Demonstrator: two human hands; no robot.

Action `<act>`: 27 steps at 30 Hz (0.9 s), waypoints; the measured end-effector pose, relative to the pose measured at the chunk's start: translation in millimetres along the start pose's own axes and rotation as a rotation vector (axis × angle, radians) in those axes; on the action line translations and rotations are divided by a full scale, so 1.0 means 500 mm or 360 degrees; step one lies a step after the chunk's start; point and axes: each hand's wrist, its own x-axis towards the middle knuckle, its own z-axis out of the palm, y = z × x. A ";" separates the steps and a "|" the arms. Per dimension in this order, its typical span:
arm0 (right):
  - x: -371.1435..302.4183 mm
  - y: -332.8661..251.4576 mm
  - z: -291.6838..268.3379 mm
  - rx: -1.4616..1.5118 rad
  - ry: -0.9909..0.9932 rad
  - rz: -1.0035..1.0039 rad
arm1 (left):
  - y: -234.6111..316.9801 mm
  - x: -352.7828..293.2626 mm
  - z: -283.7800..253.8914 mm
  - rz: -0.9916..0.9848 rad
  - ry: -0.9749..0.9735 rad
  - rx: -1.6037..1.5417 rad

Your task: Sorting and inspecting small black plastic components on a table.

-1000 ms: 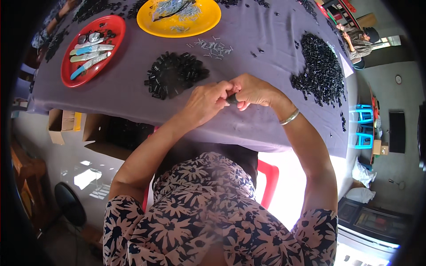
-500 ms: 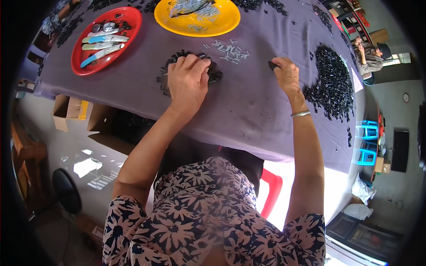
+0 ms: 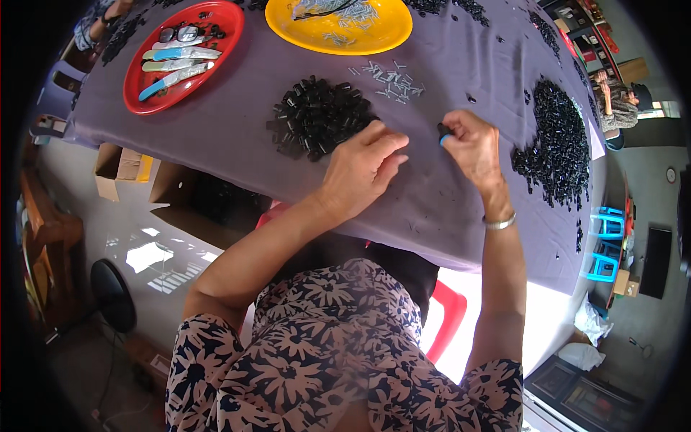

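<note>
Left hand (image 3: 362,171), half-curled, contents unclear to me, hung mid-frame, lower left of the dark piece (image 3: 443,131) pinched by the right hand (image 3: 475,147).

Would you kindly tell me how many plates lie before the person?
2: a red plate at the left, and a yellow plate to its right; others may be out of view.

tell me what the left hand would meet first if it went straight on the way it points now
Likely the right hand, or the small black-and-blue object it holds: the left hand points toward them, up and right in the picture. Relative height is unclear, so it might pass over.
</note>
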 end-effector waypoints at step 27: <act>0.202 0.041 0.028 -0.0014 -0.0388 0.0765 | -0.015 0.006 0.003 -0.0780 -0.0196 -0.1091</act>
